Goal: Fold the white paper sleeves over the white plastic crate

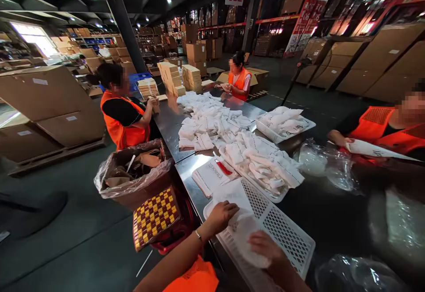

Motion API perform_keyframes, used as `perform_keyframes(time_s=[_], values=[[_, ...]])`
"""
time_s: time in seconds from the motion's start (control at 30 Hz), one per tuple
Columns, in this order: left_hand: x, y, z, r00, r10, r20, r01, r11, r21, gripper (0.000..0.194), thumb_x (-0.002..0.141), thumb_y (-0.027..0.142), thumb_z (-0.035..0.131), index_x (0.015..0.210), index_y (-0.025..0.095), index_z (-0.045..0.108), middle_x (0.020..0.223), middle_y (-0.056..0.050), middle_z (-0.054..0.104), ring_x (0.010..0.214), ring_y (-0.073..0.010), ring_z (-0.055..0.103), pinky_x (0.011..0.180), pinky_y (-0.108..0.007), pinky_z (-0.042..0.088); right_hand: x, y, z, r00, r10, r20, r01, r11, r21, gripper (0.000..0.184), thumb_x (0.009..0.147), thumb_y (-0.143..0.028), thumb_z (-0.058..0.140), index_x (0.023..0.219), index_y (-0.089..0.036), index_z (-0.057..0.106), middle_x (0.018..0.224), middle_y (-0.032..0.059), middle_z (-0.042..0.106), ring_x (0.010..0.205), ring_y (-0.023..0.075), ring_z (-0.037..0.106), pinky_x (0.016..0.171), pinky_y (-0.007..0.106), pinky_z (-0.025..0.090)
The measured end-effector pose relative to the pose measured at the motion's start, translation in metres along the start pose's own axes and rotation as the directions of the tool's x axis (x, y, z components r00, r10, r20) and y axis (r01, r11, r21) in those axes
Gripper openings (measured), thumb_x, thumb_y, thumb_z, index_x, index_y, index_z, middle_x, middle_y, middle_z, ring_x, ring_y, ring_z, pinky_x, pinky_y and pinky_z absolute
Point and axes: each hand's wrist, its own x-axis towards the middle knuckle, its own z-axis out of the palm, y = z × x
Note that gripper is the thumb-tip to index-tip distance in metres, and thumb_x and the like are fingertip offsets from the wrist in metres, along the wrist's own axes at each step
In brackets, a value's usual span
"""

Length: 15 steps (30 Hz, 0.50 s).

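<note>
Packet heap blocking, right basket half open

Our left hand and right hand hold a white packet over a perforated basket. Beyond it, we note a heaped tray; a red item lies on the flat white stack.

Packet heap on bench, toward far end. Near side of heap: heaped basket, paper stack to its left. Perforated basket nearest wearer. Packet-filled basket right of heap. Lined bin left of bench, checkered stool before it.
</note>
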Motion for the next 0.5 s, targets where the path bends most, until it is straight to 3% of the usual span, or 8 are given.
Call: perform_keyframes(time_s=[0.1, 0.23, 0.43, 0.47, 0.5], values=[[-0.002, 0.001, -0.008, 1.0, 0.015, -0.02, -0.016, 0.997, -0.081, 0.038, 0.094, 0.014, 0.045, 0.131, 0.017, 0.052, 0.126, -0.008, 0.061, 0.102, -0.0185, 0.06, 0.086, -0.029, 0.051, 0.031, -0.01, 0.012, 0.978, -0.203, 0.041, 0.196, 0.971, 0.136, 0.012, 0.079, -0.015, 0.054, 0.088, -0.023, 0.059, 0.085, 0.0003, 0.072, 0.089, 0.0148, 0.068, 0.089, 0.027, 0.055], [-0.01, 0.008, -0.019, 0.994, 0.109, 0.029, -0.107, 0.993, -0.046, 0.043, 0.095, 0.018, 0.043, 0.138, 0.017, 0.044, 0.137, -0.009, 0.053, 0.106, -0.0207, 0.058, 0.083, -0.031, 0.052, 0.047, 0.004, 0.022, 0.947, -0.321, 0.024, 0.322, 0.944, -0.069, 0.017, 0.088, -0.014, 0.046, 0.087, -0.02, 0.061, 0.087, 0.0004, 0.073, 0.099, 0.0153, 0.067, 0.096, 0.03, 0.052], [-0.011, 0.03, -0.027, 0.999, 0.013, 0.04, -0.018, 0.991, 0.129, 0.036, 0.097, 0.017, 0.038, 0.132, 0.018, 0.045, 0.143, -0.01, 0.045, 0.098, -0.0214, 0.058, 0.066, -0.032, 0.05, 0.026, 0.029, 0.025, 0.927, -0.331, 0.178, 0.375, 0.847, -0.377, 0.031, 0.087, -0.004, 0.044, 0.093, -0.02, 0.069, 0.101, 0.0025, 0.072, 0.104, 0.0177, 0.064, 0.092, 0.035, 0.055], [-0.01, 0.034, -0.023, 0.999, -0.011, 0.035, 0.007, 0.991, 0.13, 0.035, 0.096, 0.017, 0.039, 0.13, 0.019, 0.047, 0.142, -0.01, 0.046, 0.097, -0.0228, 0.058, 0.062, -0.033, 0.05, 0.025, 0.031, 0.025, 0.932, -0.319, 0.175, 0.363, 0.841, -0.402, 0.033, 0.085, -0.003, 0.044, 0.093, -0.022, 0.07, 0.103, 0.0034, 0.072, 0.105, 0.0192, 0.064, 0.09, 0.037, 0.055], [-0.008, 0.037, -0.017, 0.999, -0.04, 0.031, 0.036, 0.992, 0.118, 0.034, 0.094, 0.016, 0.04, 0.126, 0.022, 0.05, 0.14, -0.011, 0.047, 0.095, -0.0243, 0.059, 0.057, -0.035, 0.049, 0.027, 0.034, 0.027, 0.964, -0.224, 0.144, 0.265, 0.862, -0.432, 0.034, 0.085, -0.003, 0.045, 0.095, -0.025, 0.07, 0.105, 0.0036, 0.071, 0.106, 0.0193, 0.063, 0.092, 0.038, 0.054]])
